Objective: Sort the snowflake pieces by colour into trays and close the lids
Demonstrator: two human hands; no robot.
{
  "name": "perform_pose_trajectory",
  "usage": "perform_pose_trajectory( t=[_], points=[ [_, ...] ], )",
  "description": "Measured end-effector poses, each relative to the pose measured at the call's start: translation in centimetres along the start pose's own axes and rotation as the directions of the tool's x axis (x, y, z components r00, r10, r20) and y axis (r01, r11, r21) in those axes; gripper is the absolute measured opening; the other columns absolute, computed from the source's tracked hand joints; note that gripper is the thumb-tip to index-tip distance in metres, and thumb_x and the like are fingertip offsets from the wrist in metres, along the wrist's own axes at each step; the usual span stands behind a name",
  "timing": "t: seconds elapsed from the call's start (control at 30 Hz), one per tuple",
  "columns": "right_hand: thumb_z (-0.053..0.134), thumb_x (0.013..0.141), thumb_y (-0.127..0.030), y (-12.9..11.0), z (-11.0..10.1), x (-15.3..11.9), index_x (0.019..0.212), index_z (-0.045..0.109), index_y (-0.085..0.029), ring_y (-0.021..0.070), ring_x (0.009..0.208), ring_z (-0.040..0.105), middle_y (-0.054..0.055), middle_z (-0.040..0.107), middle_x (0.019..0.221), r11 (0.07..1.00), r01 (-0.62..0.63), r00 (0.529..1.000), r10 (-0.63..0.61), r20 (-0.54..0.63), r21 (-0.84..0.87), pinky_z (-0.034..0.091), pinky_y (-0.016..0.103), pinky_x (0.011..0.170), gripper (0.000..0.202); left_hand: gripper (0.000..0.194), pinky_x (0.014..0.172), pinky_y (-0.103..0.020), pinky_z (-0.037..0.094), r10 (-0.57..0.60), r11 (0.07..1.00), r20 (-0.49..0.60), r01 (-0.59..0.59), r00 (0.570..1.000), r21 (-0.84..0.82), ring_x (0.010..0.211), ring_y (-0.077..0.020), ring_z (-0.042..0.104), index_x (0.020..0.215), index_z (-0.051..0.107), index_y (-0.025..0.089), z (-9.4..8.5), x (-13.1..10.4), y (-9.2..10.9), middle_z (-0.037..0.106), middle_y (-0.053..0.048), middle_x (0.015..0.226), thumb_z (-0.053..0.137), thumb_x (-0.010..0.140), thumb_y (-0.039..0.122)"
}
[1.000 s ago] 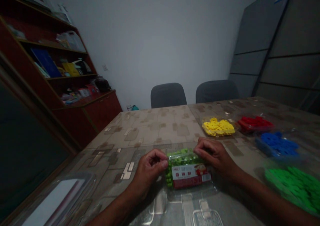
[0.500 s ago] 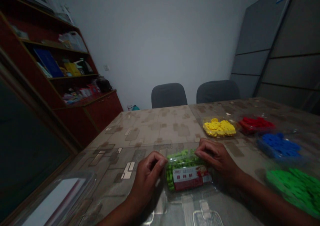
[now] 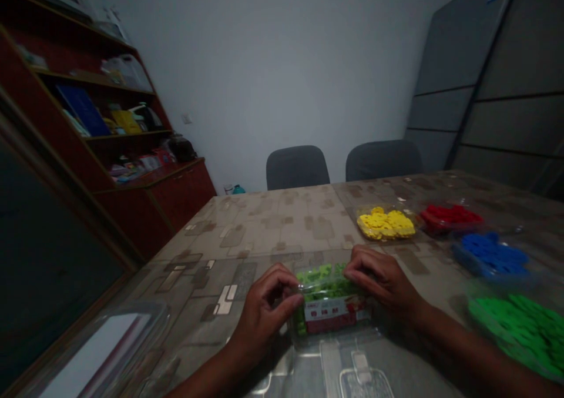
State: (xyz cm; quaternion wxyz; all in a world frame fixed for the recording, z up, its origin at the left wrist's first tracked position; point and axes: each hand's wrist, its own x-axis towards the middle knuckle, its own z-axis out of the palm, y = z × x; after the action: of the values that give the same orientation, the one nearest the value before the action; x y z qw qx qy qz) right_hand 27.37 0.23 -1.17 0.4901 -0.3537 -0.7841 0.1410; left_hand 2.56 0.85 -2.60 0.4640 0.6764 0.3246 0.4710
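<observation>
A clear plastic box (image 3: 326, 342) with a white and dark red label (image 3: 331, 317) stands on the table in front of me. Light green pieces (image 3: 319, 274) fill it. At its left side, my left hand (image 3: 268, 304) pinches the clear plastic edge between thumb and fingers. My right hand (image 3: 381, 277) is closed on the upper right edge, with its fingertips curled out of sight. I cannot tell whether the lid is fastened.
To the right stand clear boxes of yellow pieces (image 3: 386, 224), red pieces (image 3: 452, 217), blue pieces (image 3: 493, 254) and green pieces (image 3: 520, 330). A clear plastic container (image 3: 156, 315) with a white label lies at left. Two grey chairs (image 3: 297, 167) stand behind the table.
My left hand has shifted a little to the right and its thumb has moved along the box edge. The labelled plastic looks slightly more tilted. My right hand stays nearly in place.
</observation>
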Motion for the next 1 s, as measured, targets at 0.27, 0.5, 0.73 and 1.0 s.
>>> perform_pose_trajectory(
  t=[0.27, 0.5, 0.73, 1.0],
  points=[
    [0.045, 0.099, -0.038, -0.2, -0.3, 0.7, 0.077, 0.061, -0.020, 0.0154, 0.061, 0.056, 0.001, 0.059, 0.068, 1.000, 0.001, 0.995, 0.000, 0.102, -0.009, 0.042, 0.028, 0.055, 0.033, 0.004, 0.065, -0.026, 0.037, -0.064, 0.991, -0.039, 0.059, 0.997, -0.119, 0.072, -0.0154, 0.049, 0.077, 0.065, 0.020, 0.5, 0.0, -0.9, 0.052, 0.002, 0.077, 0.068, 0.080, 0.022],
    [0.039, 0.102, -0.040, -0.1, -0.5, 0.6, 0.079, 0.060, -0.020, 0.0151, 0.063, 0.055, 0.001, 0.059, 0.070, 0.998, 0.043, 0.986, -0.037, 0.161, -0.034, 0.041, 0.028, 0.058, 0.037, 0.009, 0.061, -0.026, 0.035, -0.057, 0.986, -0.061, 0.046, 0.997, -0.163, 0.067, -0.0143, 0.044, 0.072, 0.062, 0.021, 0.5, -0.1, -1.8, 0.047, 0.004, 0.071, 0.071, 0.076, 0.023],
    [0.036, 0.103, -0.040, -0.1, -0.5, 0.5, 0.082, 0.059, -0.020, 0.0158, 0.065, 0.054, 0.002, 0.059, 0.070, 0.991, 0.123, 0.980, -0.112, 0.162, -0.061, 0.039, 0.028, 0.059, 0.037, 0.009, 0.062, -0.027, 0.034, -0.037, 0.998, 0.029, 0.038, 0.999, -0.055, 0.069, -0.0150, 0.045, 0.084, 0.075, 0.020, 0.0, 0.3, -0.8, 0.046, 0.002, 0.073, 0.073, 0.076, 0.023],
    [0.036, 0.102, -0.039, 0.0, -0.4, 0.4, 0.078, 0.058, -0.020, 0.0155, 0.064, 0.054, 0.001, 0.058, 0.069, 0.994, 0.086, 0.986, -0.074, 0.152, -0.074, 0.040, 0.029, 0.059, 0.038, 0.006, 0.061, -0.026, 0.033, -0.053, 0.995, 0.028, 0.056, 0.998, -0.085, 0.067, -0.0139, 0.042, 0.080, 0.074, 0.021, 0.0, 0.4, -1.1, 0.043, 0.003, 0.071, 0.074, 0.077, 0.026]
  ],
)
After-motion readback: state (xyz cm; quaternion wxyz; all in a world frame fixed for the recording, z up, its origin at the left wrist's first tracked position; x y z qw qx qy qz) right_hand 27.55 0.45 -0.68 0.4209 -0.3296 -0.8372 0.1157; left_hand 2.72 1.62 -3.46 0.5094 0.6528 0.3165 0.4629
